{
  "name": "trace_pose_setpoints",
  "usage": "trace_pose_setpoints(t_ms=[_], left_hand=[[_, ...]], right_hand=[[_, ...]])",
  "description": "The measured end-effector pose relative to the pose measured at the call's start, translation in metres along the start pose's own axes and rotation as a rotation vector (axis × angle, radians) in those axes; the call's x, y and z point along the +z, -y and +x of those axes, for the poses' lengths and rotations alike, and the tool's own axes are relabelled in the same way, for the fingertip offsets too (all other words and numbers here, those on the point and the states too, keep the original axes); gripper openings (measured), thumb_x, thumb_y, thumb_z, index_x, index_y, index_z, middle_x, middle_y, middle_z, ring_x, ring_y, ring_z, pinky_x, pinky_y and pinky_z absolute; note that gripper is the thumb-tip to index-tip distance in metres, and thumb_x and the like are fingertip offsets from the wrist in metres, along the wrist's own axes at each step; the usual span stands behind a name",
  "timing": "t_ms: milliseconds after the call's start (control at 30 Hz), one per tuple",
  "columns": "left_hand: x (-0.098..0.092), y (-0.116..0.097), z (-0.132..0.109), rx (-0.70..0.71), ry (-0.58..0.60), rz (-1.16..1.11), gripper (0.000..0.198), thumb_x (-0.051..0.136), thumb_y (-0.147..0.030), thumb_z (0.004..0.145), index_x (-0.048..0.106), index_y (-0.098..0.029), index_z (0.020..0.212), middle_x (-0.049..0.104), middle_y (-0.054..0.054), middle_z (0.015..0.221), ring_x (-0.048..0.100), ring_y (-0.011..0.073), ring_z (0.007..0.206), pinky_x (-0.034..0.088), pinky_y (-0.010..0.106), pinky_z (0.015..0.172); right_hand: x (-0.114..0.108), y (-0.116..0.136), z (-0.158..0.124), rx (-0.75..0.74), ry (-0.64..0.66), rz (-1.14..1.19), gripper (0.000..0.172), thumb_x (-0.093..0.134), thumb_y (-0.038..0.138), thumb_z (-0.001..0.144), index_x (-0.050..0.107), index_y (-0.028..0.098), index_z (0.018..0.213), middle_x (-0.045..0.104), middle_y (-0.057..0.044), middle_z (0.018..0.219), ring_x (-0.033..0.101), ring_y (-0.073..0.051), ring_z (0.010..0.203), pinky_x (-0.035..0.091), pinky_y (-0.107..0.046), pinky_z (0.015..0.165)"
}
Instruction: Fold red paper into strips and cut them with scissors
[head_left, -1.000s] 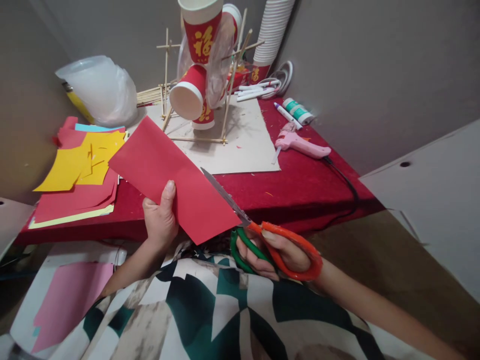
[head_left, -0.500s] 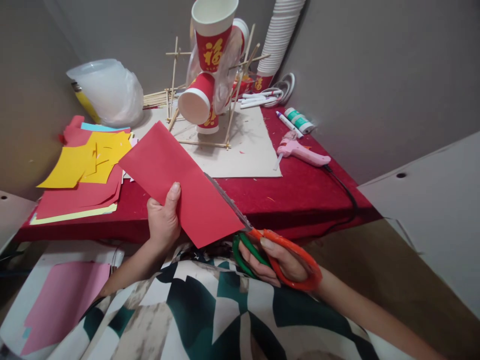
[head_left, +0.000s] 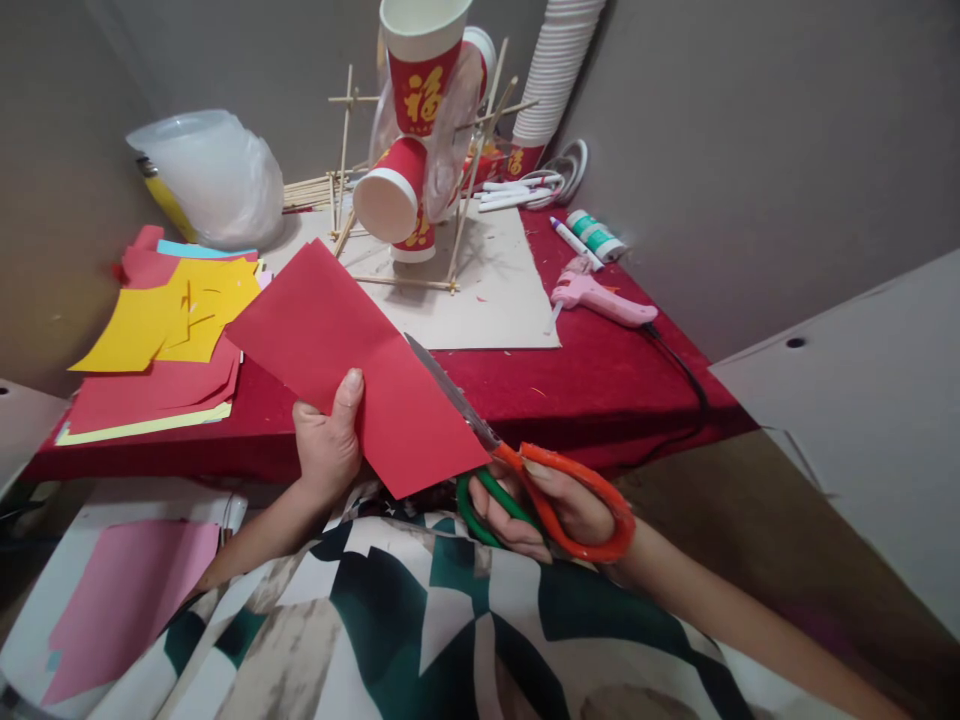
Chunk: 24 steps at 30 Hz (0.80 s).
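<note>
My left hand [head_left: 330,435] grips a sheet of red paper [head_left: 360,360] by its lower left edge, thumb on top and the other fingers hidden beneath. The sheet is tilted above the table's front edge. In my right hand [head_left: 559,505] are scissors [head_left: 454,392] with one orange and one green handle; my thumb is through the orange loop and my fingers are in the green one. The upper blade lies along the right edge of the red paper; the lower blade is hidden under the sheet.
Behind the paper, paper cups [head_left: 424,95] and a stick frame [head_left: 457,220] stand on white board [head_left: 502,300]. A pink glue gun [head_left: 600,298] with its cord lies to the right. Yellow paper [head_left: 135,325] tops a stack at left, near a plastic bag [head_left: 217,185]. A cup stack [head_left: 559,80] leans behind.
The scissors' handles have spread a little and the upper blade now stands more clearly off the paper's edge. My left hand keeps its hold on the red sheet.
</note>
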<state>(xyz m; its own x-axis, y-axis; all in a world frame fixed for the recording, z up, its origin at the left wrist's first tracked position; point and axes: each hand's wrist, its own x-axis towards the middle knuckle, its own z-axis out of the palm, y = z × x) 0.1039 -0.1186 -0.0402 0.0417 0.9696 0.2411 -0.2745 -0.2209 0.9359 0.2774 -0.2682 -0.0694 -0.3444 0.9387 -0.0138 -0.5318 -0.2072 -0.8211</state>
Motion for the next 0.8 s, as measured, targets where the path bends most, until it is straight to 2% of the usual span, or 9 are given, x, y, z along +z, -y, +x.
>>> trace_pose_setpoints(t_ms=[200,467,633,800], left_hand=[[0.0020,-0.0032,-0.0015,0.002,-0.009,0.011,0.024,0.082,-0.044,0.083,0.080,-0.021,0.090,0.081,0.004,0.094,0.075,0.0154,0.084,0.061,0.024,0.079],[0.0004,-0.0027,-0.0016,-0.025,0.001,0.010,0.024,0.081,-0.044,0.083,0.080,-0.020,0.089,0.081,0.004,0.093,0.075,0.0163,0.084,0.061,0.025,0.079],[0.0028,-0.0020,-0.0027,-0.039,-0.019,-0.027,0.026,0.083,-0.044,0.082,0.080,-0.020,0.091,0.081,0.004,0.094,0.076,0.0169,0.084,0.062,0.026,0.079],[0.0040,-0.0058,-0.0050,-0.062,0.017,-0.040,0.027,0.084,-0.046,0.080,0.081,-0.021,0.088,0.082,0.004,0.091,0.077,0.0174,0.082,0.063,0.027,0.078]], right_hand=[[0.0005,-0.0032,0.0038,0.014,0.022,0.056,0.055,0.042,0.066,0.098,0.058,0.016,0.081,0.044,0.007,0.047,0.031,-0.007,0.031,0.024,-0.022,0.033],[0.0054,-0.0028,0.0071,-0.004,0.015,0.020,0.057,0.043,0.069,0.097,0.056,0.018,0.075,0.039,0.010,0.041,0.027,-0.006,0.026,0.022,-0.020,0.029],[0.0077,-0.0004,0.0039,0.036,-0.020,0.026,0.054,0.046,0.067,0.097,0.059,0.017,0.083,0.040,0.010,0.044,0.026,-0.006,0.029,0.022,-0.021,0.030],[0.0042,-0.0013,-0.0022,0.022,-0.035,-0.020,0.058,0.042,0.067,0.098,0.062,0.013,0.092,0.045,0.006,0.052,0.032,-0.007,0.036,0.028,-0.023,0.036]])
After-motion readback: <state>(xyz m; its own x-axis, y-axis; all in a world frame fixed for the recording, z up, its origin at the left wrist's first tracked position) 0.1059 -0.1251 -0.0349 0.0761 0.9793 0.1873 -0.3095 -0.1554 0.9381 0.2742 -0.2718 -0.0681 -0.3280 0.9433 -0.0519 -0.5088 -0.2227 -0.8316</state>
